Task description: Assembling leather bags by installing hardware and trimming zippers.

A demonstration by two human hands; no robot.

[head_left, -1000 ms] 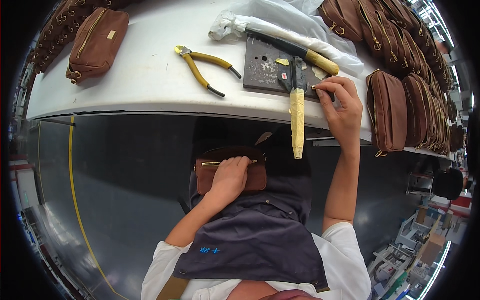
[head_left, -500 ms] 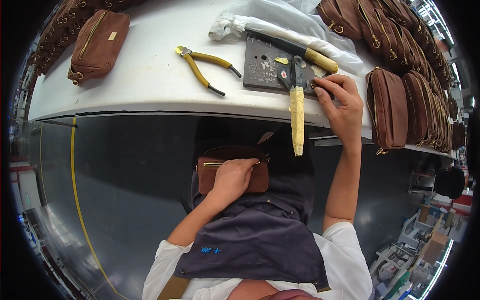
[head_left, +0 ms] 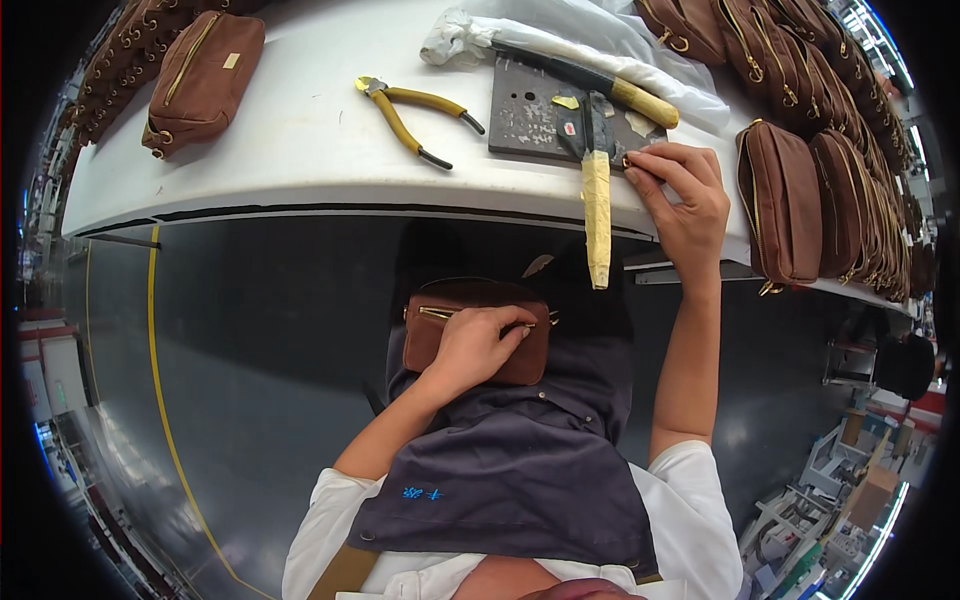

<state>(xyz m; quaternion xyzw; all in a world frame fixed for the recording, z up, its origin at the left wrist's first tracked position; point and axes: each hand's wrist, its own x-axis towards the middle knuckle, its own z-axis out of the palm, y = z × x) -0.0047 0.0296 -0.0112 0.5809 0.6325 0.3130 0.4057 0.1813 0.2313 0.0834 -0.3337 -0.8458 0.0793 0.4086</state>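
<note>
On my lap lies a small brown zippered bag (head_left: 425, 350) with a gold zipper across its face. My left hand (head_left: 475, 345) rests over it, thumb and fingers pinched at the right end of the zipper; the zipper pull is mostly hidden. At the table's front edge, my right hand (head_left: 690, 195) pinches a small gold-coloured metal piece (head_left: 627, 162), too small to name exactly. Just left of these fingertips is a dark metal plate (head_left: 520, 110). A tool with a yellow-taped handle (head_left: 597, 225) lies across the plate, its handle sticking out past the edge.
Yellow-handled cutting pliers (head_left: 405, 120) lie left of the plate. Behind it are a hammer (head_left: 640, 100) with a wooden grip and clear plastic wrapping (head_left: 560, 30). Brown bags (head_left: 785, 205) stand in rows at the right; another brown bag (head_left: 205, 85) lies at the left.
My right hand has drawn slightly away from the plate with the small metal piece. On my lap, the bag and my left hand have shifted a little right, the fingers nearer the zipper's end.
</note>
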